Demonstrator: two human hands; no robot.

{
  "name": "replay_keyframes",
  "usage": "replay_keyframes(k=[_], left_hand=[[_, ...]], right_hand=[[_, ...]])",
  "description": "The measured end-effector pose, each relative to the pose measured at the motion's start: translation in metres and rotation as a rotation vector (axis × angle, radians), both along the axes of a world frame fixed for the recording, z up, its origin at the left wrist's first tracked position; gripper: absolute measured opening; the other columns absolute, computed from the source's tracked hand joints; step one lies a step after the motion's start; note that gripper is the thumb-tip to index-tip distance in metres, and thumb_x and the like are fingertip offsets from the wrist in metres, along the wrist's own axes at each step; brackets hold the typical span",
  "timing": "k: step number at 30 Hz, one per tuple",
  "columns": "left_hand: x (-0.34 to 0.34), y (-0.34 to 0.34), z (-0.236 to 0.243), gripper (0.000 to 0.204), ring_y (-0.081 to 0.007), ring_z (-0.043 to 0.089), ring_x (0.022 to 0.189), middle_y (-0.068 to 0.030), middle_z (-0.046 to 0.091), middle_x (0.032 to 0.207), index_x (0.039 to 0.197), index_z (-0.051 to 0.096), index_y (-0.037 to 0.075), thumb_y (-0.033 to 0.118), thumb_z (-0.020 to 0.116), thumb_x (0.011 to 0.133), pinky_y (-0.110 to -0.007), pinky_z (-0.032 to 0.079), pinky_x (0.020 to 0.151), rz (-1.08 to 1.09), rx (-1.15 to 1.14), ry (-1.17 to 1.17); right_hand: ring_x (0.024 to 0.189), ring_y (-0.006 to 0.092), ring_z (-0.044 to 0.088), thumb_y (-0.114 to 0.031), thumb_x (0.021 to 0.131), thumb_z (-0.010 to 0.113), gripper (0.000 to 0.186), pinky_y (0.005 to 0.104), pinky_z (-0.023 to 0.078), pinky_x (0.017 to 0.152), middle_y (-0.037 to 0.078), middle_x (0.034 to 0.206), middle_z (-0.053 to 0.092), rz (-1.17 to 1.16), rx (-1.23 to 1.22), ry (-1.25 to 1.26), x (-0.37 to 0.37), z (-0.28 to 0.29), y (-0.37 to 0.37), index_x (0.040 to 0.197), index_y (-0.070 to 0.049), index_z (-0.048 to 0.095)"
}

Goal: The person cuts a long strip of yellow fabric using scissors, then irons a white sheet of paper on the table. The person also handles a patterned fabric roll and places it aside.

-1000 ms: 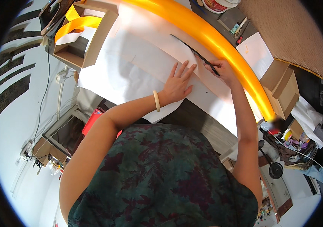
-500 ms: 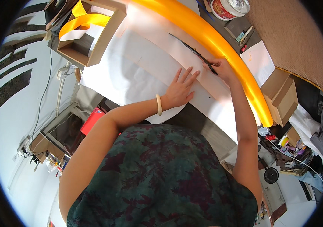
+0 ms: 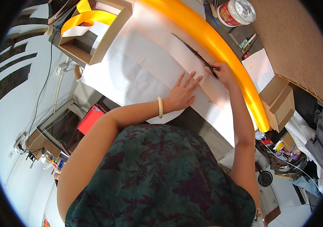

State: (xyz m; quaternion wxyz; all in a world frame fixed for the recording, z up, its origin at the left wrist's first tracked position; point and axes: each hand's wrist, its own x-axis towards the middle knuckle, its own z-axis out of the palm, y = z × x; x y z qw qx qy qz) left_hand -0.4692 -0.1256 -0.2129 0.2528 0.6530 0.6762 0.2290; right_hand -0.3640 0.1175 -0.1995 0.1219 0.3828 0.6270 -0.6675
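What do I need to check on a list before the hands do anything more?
1. Broad sheet of white paper under the spread left hand: ok, hand flat on it.
2. Long, slim black scissors held by the right hand: ok.
3. Left hand apart from the blades: ok.
4. Blades shut: cannot tell.
5. Right hand clear of the long, shiny orange roll: cannot tell, very close.
6. Round white plastic tub off the paper: ok.

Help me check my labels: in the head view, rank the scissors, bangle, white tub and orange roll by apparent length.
Largest to smallest:
1. Orange roll, though cut off at the top
2. Scissors
3. White tub
4. Bangle
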Motion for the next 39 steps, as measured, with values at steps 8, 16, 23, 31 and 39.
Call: replay_keyframes(k=[8, 16, 23, 31, 39], left_hand=[[-0.001, -0.002, 0.000, 0.067, -0.0385, 0.014, 0.160, -0.0114, 0.026, 0.171, 0.150, 0.049, -0.003, 0.023, 0.067, 0.091, -0.062, 0.014, 0.128, 0.000, 0.019, -0.012], [-0.003, -0.004, 0.004, 0.068, -0.0373, 0.014, 0.161, -0.0110, 0.026, 0.171, 0.152, 0.048, 0.000, 0.022, 0.066, 0.090, -0.061, 0.015, 0.128, -0.019, -0.018, -0.022], [-0.007, -0.005, 0.005, 0.072, -0.0385, 0.015, 0.160, -0.0118, 0.025, 0.170, 0.153, 0.044, 0.000, 0.021, 0.069, 0.089, -0.061, 0.017, 0.128, -0.040, -0.023, -0.004], [-0.008, -0.009, 0.004, 0.070, -0.0386, 0.014, 0.161, -0.0113, 0.026, 0.171, 0.151, 0.049, 0.000, 0.020, 0.069, 0.087, -0.061, 0.016, 0.128, -0.039, -0.002, -0.047], [-0.018, -0.011, 0.003, 0.074, -0.0398, 0.014, 0.161, -0.0127, 0.025, 0.171, 0.153, 0.044, -0.002, 0.014, 0.067, 0.085, -0.062, 0.015, 0.128, -0.078, 0.006, -0.111]], right_hand=[[0.081, 0.0045, 0.058, -0.032, 0.092, 0.084, 0.038, 0.0222, 0.047, 0.073, -0.007, 0.090, 0.069, 0.008, 0.041, 0.010, -0.041, 0.011, -0.007, 0.117, -0.003, 0.080], [0.078, 0.0039, 0.056, -0.028, 0.093, 0.083, 0.034, 0.0222, 0.045, 0.070, -0.007, 0.087, 0.067, 0.006, 0.020, 0.014, -0.048, -0.007, -0.007, 0.114, -0.002, 0.081], [0.081, 0.0034, 0.056, -0.024, 0.092, 0.084, 0.033, 0.0212, 0.045, 0.074, -0.006, 0.090, 0.069, -0.051, -0.015, 0.041, -0.090, 0.001, -0.014, 0.114, 0.000, 0.080], [0.082, 0.0028, 0.057, -0.025, 0.092, 0.085, 0.033, 0.0213, 0.046, 0.074, -0.008, 0.090, 0.068, -0.010, -0.026, 0.045, -0.102, 0.008, -0.016, 0.114, -0.002, 0.081], [0.074, 0.0022, 0.052, -0.030, 0.094, 0.083, 0.031, 0.0218, 0.039, 0.065, -0.009, 0.082, 0.062, 0.022, 0.010, -0.002, -0.141, 0.011, -0.020, 0.111, -0.004, 0.081]])
